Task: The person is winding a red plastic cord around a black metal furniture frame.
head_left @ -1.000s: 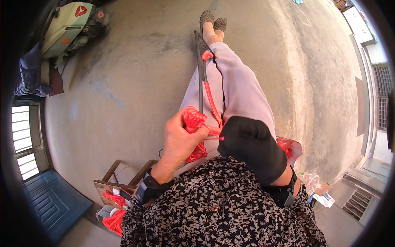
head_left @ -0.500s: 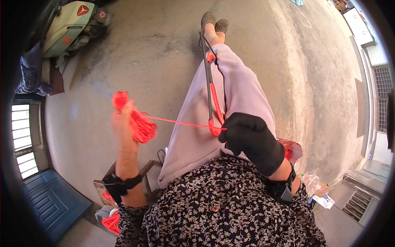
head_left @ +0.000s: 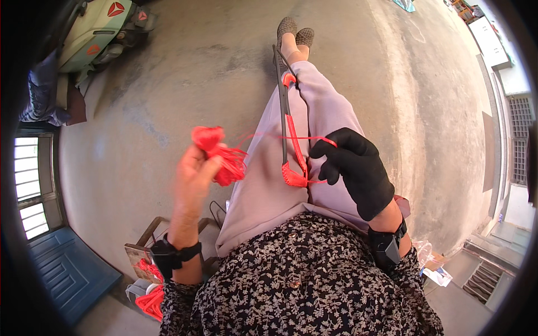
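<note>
My bare left hand, a little blurred, grips a looped bundle of red cord to the left of my knees. From it a thin red strand runs across my lap to my black-gloved right hand, whose curled thumb and forefinger have the strand over them. Between my thighs lies a long narrow black frame, its far end reaching toward my feet. Red cord covers its near corner and part of one side. A short strand goes from that corner toward my right hand's lower fingers.
More red cord sits by a wooden stool at the lower left. A scooter stands at the far left, above a blue door. Papers and plastic lie at the right. Concrete floor surrounds my legs.
My left hand has moved right with the cord bundle. My right hand has shifted up and right, away from the frame's near corner, and its fingers have loosened. The strand now sags slightly.
</note>
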Available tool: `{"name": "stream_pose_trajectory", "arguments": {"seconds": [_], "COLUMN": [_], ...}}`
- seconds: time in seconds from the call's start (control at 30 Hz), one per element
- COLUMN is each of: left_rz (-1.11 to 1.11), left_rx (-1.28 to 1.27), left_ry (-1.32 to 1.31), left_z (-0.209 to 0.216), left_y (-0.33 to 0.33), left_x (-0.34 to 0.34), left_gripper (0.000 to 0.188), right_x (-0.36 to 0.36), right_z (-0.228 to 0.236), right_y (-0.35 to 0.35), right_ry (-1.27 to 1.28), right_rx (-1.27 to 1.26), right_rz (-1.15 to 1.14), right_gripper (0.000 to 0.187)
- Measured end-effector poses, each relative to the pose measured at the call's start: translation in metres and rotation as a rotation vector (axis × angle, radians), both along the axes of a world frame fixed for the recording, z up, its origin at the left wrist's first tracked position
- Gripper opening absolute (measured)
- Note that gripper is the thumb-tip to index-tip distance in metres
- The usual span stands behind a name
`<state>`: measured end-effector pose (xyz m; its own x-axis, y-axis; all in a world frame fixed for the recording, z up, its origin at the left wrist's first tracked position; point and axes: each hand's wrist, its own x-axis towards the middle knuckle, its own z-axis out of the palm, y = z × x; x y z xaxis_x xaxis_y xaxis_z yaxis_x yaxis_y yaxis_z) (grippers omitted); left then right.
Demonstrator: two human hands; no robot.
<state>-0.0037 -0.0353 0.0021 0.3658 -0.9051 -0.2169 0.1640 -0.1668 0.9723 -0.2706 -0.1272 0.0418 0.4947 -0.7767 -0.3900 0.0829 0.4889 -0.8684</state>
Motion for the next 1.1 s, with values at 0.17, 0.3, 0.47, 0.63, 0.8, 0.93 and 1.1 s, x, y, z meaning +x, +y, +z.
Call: {"name": "stream_pose_trajectory", "arguments": {"seconds": [0.17,0.3,0.47,0.63,0.8,0.93,1.1], "left_rz": [-0.375,-0.351,-0.232,-0.302,-0.347,-0.401,-0.451], "left_rx": [0.155,-0.050,0.115,0.073,-0.059,-0.145,-0.109], "left_ry": [-0.588,-0.811,-0.391,-0.631,-0.869,-0.925,-0.835], "left_z": [0.013,0.004,-0.002,0.003,0.001,-0.001,-0.004], "left_y": [-0.006,-0.007,-0.002,-0.004,-0.008,-0.014,-0.021], "left_x": [-0.032,-0.042,-0.044,-0.042,-0.046,-0.048,-0.050], "left_gripper": [0.037,0.036,0.028,0.029,0.025,0.026,0.025], "right_x": [-0.002,-0.001,-0.001,0.005,0.013,0.016,0.016], "right_z": [-0.021,-0.035,-0.026,-0.039,-0.050,-0.037,-0.044], "right_y": [0.000,0.002,0.003,0.012,0.021,0.014,0.015], "right_ry": [0.153,0.300,0.347,0.242,0.473,0.537,0.565], "right_rx": [-0.202,-0.470,-0.488,-0.285,-0.464,-0.398,-0.464], "right_rz": [-0.092,-0.330,-0.327,-0.013,0.242,0.351,0.321], "right_gripper": [0.026,0.033,0.025,0.016,0.035,0.047,0.051]}}
